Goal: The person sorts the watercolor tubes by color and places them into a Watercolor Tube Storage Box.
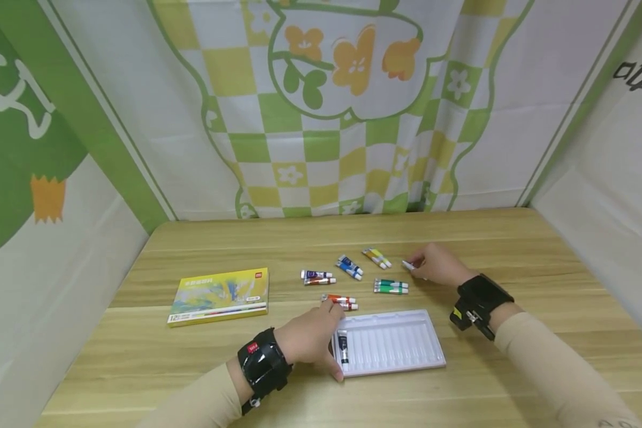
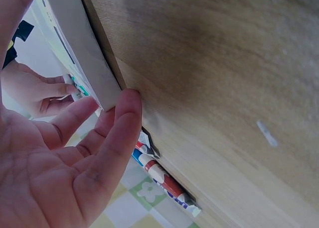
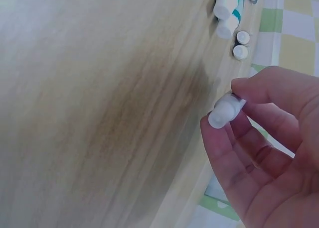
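My left hand holds the left side of a white plastic tray, thumb at its front corner and fingers at its back corner. One black paint tube lies in the tray's leftmost slot. To the right and behind the tray, my right hand pinches a small white-capped paint tube between thumb and fingers, its cap pointing at the right wrist camera. Nearest that hand, two green paint tubes lie side by side. Red and orange paint tubes lie just beyond my left fingertips.
Further pairs of tubes lie behind the tray: yellow tubes, blue tubes, and a purple and brown pair. A yellow paint box lies flat on the left of the wooden table. A patterned curtain hangs behind.
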Demonstrator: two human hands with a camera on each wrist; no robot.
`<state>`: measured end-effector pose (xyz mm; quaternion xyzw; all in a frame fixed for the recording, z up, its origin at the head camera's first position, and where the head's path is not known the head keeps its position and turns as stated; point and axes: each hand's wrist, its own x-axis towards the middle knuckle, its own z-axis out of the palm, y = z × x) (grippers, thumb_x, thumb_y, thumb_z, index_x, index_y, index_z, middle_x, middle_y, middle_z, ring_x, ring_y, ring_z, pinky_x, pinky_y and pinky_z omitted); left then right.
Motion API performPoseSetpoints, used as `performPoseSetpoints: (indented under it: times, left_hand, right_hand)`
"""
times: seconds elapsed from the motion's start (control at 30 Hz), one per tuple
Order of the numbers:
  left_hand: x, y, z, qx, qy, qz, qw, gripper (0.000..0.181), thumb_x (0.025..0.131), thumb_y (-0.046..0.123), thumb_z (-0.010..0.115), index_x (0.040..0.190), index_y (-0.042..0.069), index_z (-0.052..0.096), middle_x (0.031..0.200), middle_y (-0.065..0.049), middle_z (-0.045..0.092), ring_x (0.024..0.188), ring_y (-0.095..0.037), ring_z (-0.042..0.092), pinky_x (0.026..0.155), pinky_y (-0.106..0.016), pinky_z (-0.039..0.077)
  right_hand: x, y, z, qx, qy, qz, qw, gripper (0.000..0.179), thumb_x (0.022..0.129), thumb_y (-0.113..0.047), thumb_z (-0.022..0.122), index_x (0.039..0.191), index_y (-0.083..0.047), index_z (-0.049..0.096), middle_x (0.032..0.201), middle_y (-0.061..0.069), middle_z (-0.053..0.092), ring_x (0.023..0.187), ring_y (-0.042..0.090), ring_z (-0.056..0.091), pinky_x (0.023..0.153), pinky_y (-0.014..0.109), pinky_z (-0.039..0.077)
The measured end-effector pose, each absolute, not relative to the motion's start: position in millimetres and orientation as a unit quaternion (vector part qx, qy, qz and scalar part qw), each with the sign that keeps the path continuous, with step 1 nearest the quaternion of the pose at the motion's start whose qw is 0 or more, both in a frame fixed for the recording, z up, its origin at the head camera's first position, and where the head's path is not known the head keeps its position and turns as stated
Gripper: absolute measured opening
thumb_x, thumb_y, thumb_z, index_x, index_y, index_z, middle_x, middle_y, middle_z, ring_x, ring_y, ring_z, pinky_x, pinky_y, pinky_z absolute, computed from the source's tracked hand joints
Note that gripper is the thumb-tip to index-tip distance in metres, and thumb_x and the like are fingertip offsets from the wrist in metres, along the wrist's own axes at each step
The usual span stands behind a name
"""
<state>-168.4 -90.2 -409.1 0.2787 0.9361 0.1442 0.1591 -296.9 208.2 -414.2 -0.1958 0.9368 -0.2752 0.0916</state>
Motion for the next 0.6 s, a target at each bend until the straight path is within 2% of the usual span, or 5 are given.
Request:
performPoseSetpoints:
  times: [0.33, 0.6]
  left_hand:
    - [-167.5, -91.0, -407.2, 0.276, 0.934, 0.153, 0.164, 0.103, 0.054, 0.046, 0.100, 0.134, 0.000, 0.053, 0.121, -0.012, 0.056, 0.104, -0.023, 0.059, 0.096, -0.038, 0.053]
    - [-167.7, -89.9, -405.9, 0.277, 0.935, 0.151, 0.164, 0.104, 0.053, 0.046, 0.100, 0.133, 0.000, 0.052, 0.120, -0.012, 0.056, 0.103, -0.023, 0.059, 0.095, -0.038, 0.053]
  right_hand:
    - [-291.7, 209.5, -412.3, -0.201, 0.929, -0.291, 0.105, 0.027, 0.088, 0.000, 0.072, 0.114, 0.009, 0.072, 0.093, 0.012, 0.069, 0.081, 0.021, 0.062, 0.063, 0.030, 0.053]
    - [-281.8, 207.2, -406.4, -0.220, 0.923, -0.301, 0.095, 0.032, 0.085, -0.001, 0.073, 0.115, 0.011, 0.070, 0.092, 0.011, 0.071, 0.084, 0.022, 0.066, 0.064, 0.029, 0.054]
